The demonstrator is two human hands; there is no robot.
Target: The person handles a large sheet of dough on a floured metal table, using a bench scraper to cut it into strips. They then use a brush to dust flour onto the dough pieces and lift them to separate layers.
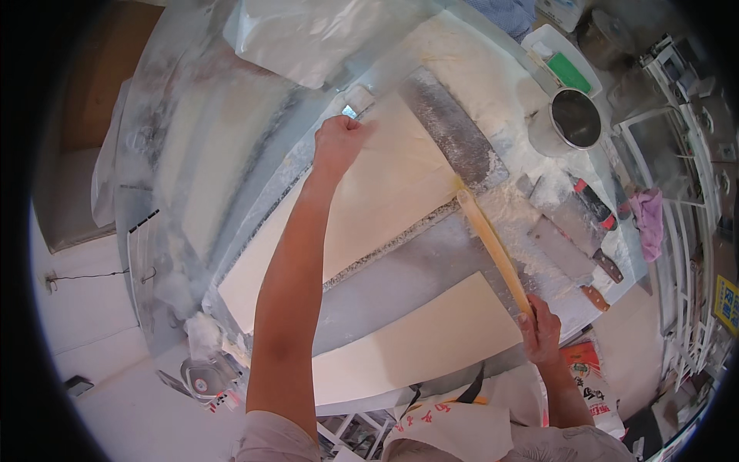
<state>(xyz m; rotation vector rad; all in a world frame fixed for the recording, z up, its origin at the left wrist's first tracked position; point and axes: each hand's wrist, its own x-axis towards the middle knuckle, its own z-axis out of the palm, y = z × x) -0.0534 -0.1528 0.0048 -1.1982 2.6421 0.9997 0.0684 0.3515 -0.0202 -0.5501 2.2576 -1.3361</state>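
Across the middle of a flour-dusted grey worktop (400, 258), we see a long, pale dough sheet (392, 169) lying flat on a slant, from lower left to upper right. Nearer to us, along the front edge, lies a second dough strip (423, 339), with a bare grey band between the two. Our left hand (339, 144) is over the far edge of the long sheet, its fingers curled into a fist; we cannot tell whether anything is inside it. Our right hand (543, 331), low on the right, grasps the near end of a yellowish wooden stick (496, 250), whose far end reaches the right corner of the long sheet. Right of the stick, on loose flour, lie a wooden-handled cleaver (560, 245) and a tool with a red and black handle (594, 204). Farther back stand a steel pot (543, 131) and, just behind it, a white tray (539, 38) with a green block (570, 73). A pink cloth (647, 223) hangs at the right edge, beside white shelving (683, 254). Clear plastic (300, 38) covers the far left.
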